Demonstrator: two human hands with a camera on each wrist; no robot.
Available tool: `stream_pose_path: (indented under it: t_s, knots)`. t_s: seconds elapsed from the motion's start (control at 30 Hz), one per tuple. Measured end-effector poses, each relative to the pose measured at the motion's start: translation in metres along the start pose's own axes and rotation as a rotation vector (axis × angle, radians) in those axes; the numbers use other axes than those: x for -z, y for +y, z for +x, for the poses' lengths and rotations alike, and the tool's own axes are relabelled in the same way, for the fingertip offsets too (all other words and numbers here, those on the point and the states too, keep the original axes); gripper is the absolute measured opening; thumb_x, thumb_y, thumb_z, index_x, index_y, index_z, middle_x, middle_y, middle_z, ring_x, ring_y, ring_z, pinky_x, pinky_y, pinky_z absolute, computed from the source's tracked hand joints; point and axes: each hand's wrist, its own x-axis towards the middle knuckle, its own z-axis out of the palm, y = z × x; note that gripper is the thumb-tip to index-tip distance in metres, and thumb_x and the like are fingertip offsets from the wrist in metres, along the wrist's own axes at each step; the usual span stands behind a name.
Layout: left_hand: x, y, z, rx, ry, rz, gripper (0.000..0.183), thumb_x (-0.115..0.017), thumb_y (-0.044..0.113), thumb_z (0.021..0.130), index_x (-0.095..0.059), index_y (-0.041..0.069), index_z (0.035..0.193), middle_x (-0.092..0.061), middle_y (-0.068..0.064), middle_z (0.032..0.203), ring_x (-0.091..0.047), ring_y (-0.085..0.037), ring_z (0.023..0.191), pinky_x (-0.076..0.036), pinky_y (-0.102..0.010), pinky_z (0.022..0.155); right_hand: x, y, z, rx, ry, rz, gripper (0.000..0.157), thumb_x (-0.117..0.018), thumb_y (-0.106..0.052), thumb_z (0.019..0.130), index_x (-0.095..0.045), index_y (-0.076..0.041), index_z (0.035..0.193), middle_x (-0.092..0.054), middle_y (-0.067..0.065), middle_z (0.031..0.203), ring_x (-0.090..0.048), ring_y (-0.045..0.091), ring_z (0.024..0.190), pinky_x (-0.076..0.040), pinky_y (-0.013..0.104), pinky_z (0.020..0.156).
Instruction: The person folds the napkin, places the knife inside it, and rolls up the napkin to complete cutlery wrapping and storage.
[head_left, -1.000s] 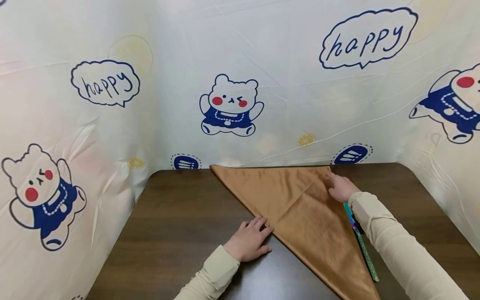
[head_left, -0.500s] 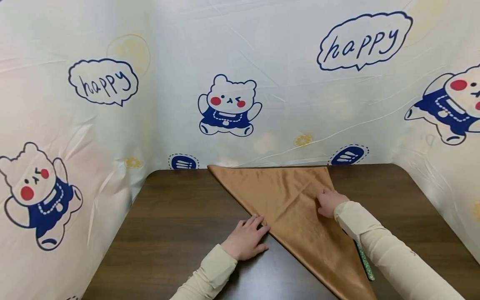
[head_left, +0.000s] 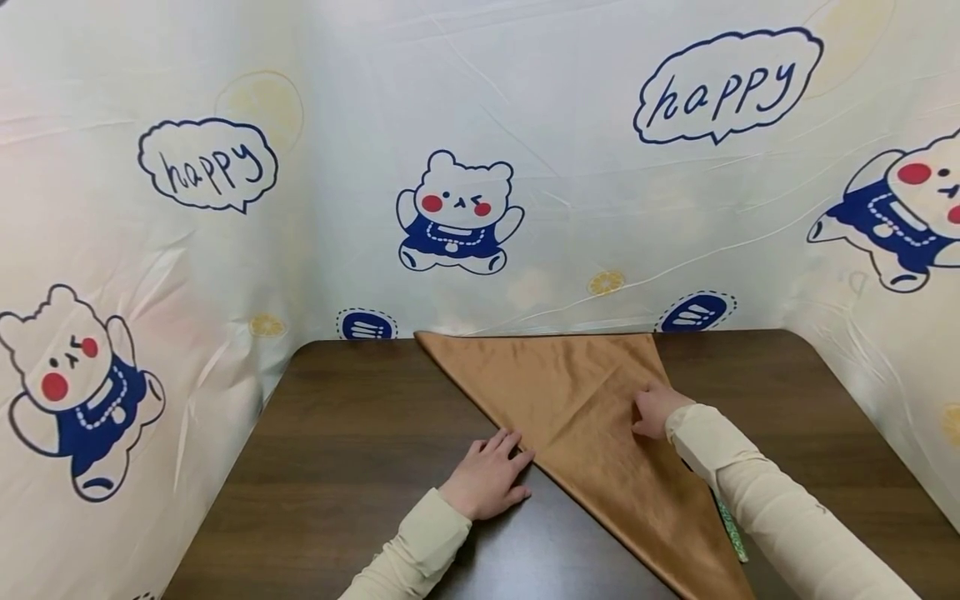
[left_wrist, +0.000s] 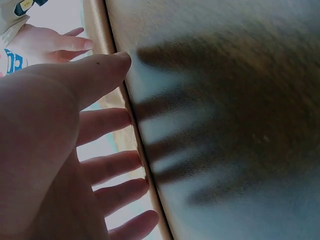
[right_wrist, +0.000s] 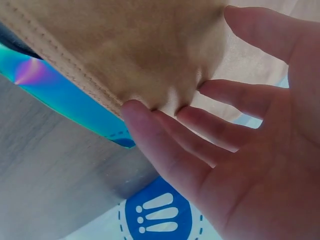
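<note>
A brown satin cloth [head_left: 585, 417], folded into a triangle, lies across the table with creases running over its upper part. My left hand [head_left: 486, 479] rests with spread, nearly straight fingers on its long folded edge; in the left wrist view the fingertips [left_wrist: 120, 162] line up along that fold. On the right side of the cloth, my right hand [head_left: 654, 408] presses its fingertips into the fabric, fingers spread and dimpling it in the right wrist view. From under the stitched hem peeks a shiny blue-purple strip [right_wrist: 65, 90]; most of it is hidden.
A green glittery strip [head_left: 729, 533] pokes out beside the cloth's lower right edge. Dark wood table [head_left: 337, 417] extends around the cloth. A pale curtain [head_left: 570, 167] printed with bears and "happy" bubbles surrounds the table at the back and sides.
My right hand has moved from the cloth's far right corner toward me and left, onto the fabric. The left hand stays on the fold. The forearm now covers more of the strips.
</note>
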Motion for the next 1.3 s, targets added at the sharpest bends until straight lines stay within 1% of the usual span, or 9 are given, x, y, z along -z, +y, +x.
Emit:
stream_pose_path:
  t_s: [0.2, 0.3, 0.47, 0.57, 0.7, 0.8, 0.9, 1.03, 1.3]
  knots:
    - [0.000, 0.000, 0.000, 0.004, 0.003, 0.000, 0.052, -0.054, 0.047, 0.084, -0.048, 0.021, 0.129, -0.039, -0.010, 0.138, -0.033, -0.030, 0.129, -0.035, -0.047, 0.093, 0.003, -0.009, -0.011, -0.061, -0.064, 0.093, 0.058, -0.065, -0.029, 0.077, -0.048, 0.011, 0.116, -0.040, 0.033, 0.122, -0.038, 0.047, 0.114, -0.035, 0.055, 0.091]
    - [-0.001, 0.001, 0.000, 0.010, -0.006, -0.001, 0.052, -0.054, 0.047, 0.084, -0.048, 0.022, 0.129, -0.038, -0.009, 0.139, -0.033, -0.029, 0.130, -0.035, -0.046, 0.094, 0.002, -0.015, -0.019, -0.095, -0.066, 0.108, 0.059, -0.065, -0.029, 0.078, -0.046, 0.012, 0.117, -0.033, 0.034, 0.127, -0.034, 0.049, 0.115, -0.036, 0.056, 0.088]
    - [-0.002, 0.002, -0.001, 0.020, -0.032, -0.014, 0.054, -0.052, 0.048, 0.085, -0.045, 0.023, 0.132, -0.036, -0.008, 0.141, -0.030, -0.028, 0.131, -0.035, -0.046, 0.095, 0.000, -0.028, -0.037, -0.137, -0.018, 0.022, 0.049, -0.067, -0.029, 0.076, -0.054, 0.010, 0.104, -0.042, 0.029, 0.109, -0.040, 0.042, 0.096, -0.045, 0.053, 0.068]
    - [-0.002, 0.002, -0.001, 0.022, -0.028, -0.009, 0.054, -0.052, 0.048, 0.085, -0.045, 0.024, 0.132, -0.036, -0.008, 0.141, -0.030, -0.029, 0.131, -0.035, -0.046, 0.095, -0.001, -0.037, -0.047, -0.124, 0.016, -0.011, 0.047, -0.068, -0.028, 0.074, -0.056, 0.009, 0.101, -0.045, 0.024, 0.099, -0.042, 0.039, 0.092, -0.045, 0.051, 0.064]
    - [-0.001, 0.002, -0.001, 0.021, -0.026, -0.002, 0.054, -0.053, 0.048, 0.084, -0.045, 0.023, 0.131, -0.037, -0.009, 0.140, -0.032, -0.029, 0.130, -0.035, -0.047, 0.094, -0.004, -0.050, -0.059, -0.046, 0.052, -0.043, 0.046, -0.070, -0.034, 0.072, -0.059, 0.007, 0.091, -0.050, 0.021, 0.090, -0.047, 0.036, 0.085, -0.043, 0.048, 0.070]
    - [0.000, 0.002, -0.001, 0.020, -0.032, -0.010, 0.054, -0.053, 0.048, 0.084, -0.045, 0.022, 0.131, -0.037, -0.009, 0.140, -0.031, -0.030, 0.130, -0.035, -0.047, 0.094, -0.009, -0.059, -0.068, 0.002, 0.035, -0.034, 0.048, -0.070, -0.039, 0.071, -0.059, 0.004, 0.086, -0.053, 0.018, 0.086, -0.051, 0.034, 0.080, -0.041, 0.048, 0.076]
    - [-0.001, 0.002, -0.001, 0.018, -0.030, -0.011, 0.054, -0.053, 0.047, 0.084, -0.045, 0.022, 0.131, -0.037, -0.009, 0.140, -0.031, -0.029, 0.130, -0.035, -0.047, 0.094, -0.013, -0.064, -0.079, 0.033, 0.018, -0.013, 0.049, -0.069, -0.042, 0.071, -0.059, 0.004, 0.087, -0.056, 0.018, 0.086, -0.054, 0.035, 0.082, -0.041, 0.049, 0.079]
    - [-0.002, 0.001, -0.001, 0.018, -0.028, 0.003, 0.053, -0.053, 0.048, 0.084, -0.045, 0.024, 0.131, -0.036, -0.007, 0.141, -0.031, -0.029, 0.131, -0.035, -0.047, 0.093, -0.018, -0.066, -0.093, 0.065, 0.054, -0.031, 0.053, -0.072, -0.041, 0.066, -0.059, 0.006, 0.086, -0.058, 0.022, 0.089, -0.054, 0.038, 0.086, -0.042, 0.050, 0.080]
    - [-0.002, 0.001, -0.001, 0.037, -0.042, 0.012, 0.054, -0.052, 0.050, 0.084, -0.043, 0.027, 0.132, -0.035, -0.006, 0.142, -0.030, -0.029, 0.131, -0.034, -0.048, 0.093, -0.024, -0.063, -0.101, 0.016, 0.022, 0.001, 0.065, -0.075, -0.040, 0.063, -0.055, 0.013, 0.094, -0.051, 0.030, 0.092, -0.055, 0.039, 0.070, -0.045, 0.050, 0.065]
